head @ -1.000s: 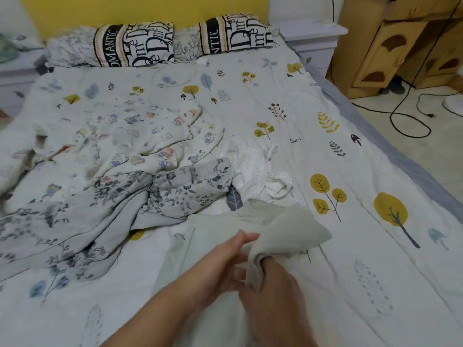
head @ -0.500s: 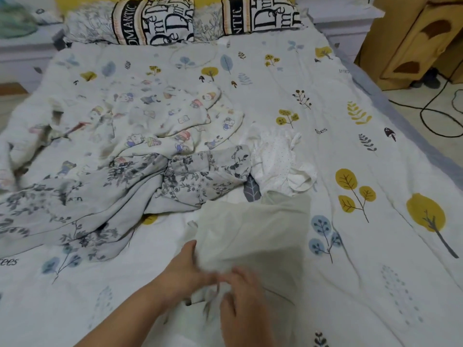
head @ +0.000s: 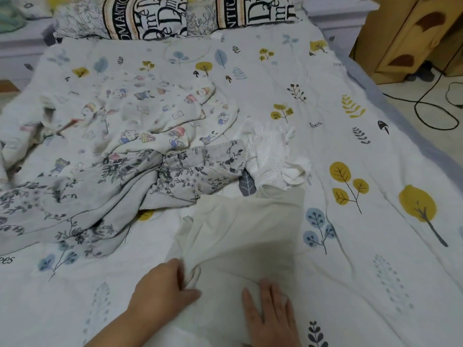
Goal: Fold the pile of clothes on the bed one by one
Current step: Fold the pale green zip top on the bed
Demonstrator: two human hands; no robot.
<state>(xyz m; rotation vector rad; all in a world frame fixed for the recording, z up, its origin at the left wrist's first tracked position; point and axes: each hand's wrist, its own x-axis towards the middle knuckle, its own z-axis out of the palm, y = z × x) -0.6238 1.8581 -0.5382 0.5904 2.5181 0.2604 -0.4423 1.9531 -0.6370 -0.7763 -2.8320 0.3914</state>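
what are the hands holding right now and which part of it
The left hand pinches the pale green garment at a bunched fold on its left edge. The right hand lies flat on it, gripping nothing.

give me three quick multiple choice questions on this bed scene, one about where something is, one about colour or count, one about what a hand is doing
1. Where does the white dotted garment lie?
A. on the pillows
B. just beyond the pale green garment, right of the grey floral garment
C. on the floor

2. How many lettered pillows stand at the head of the bed?
A. one
B. two
C. four

3. What is the left hand doing?
A. pinching the pale green garment's left edge
B. lying flat on bare sheet
C. holding a pillow

Answers: 1 B, the dotted cloth sits at the green garment's far edge beside the floral fabric. 2 B, two black-and-white lettered pillows show at the top. 3 A, its thumb and fingers gather a fold of green cloth, while the right hand presses flat on it.
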